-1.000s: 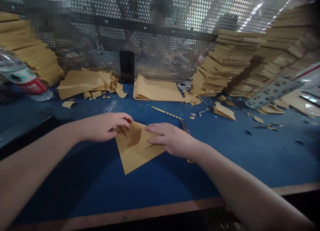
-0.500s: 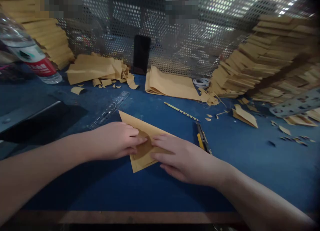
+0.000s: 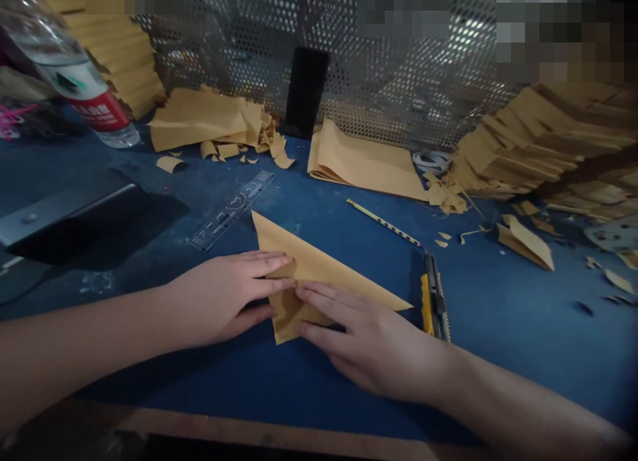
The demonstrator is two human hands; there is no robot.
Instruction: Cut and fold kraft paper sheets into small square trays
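Observation:
A folded sheet of brown kraft paper [image 3: 319,258] lies on the blue tabletop [image 3: 199,388], its outline roughly a triangle with one point toward the far left and one toward the right. My left hand [image 3: 239,288] rests on its left part, fingers stretched out. My right hand [image 3: 361,335] lies over its lower middle, fingers extended and slightly bent, fingertips close to the left ones. Both hands press on the paper from above; part of its lower edge is hidden beneath the right hand. Right of the paper lies a yellow and black utility knife [image 3: 434,305].
Beyond the paper lie a clear ruler [image 3: 232,208] and a pencil [image 3: 383,222]. Farther back are folded brown paper [image 3: 369,162], a tape roll [image 3: 431,161], a leaning phone [image 3: 306,92], paper scraps [image 3: 207,119], a water bottle [image 3: 92,95] and stacked paper [image 3: 543,135].
The view has shifted, so the table items appear farther right. My left fingers have stretched out flat on the paper. My right hand has moved down the sheet, uncovering its right point.

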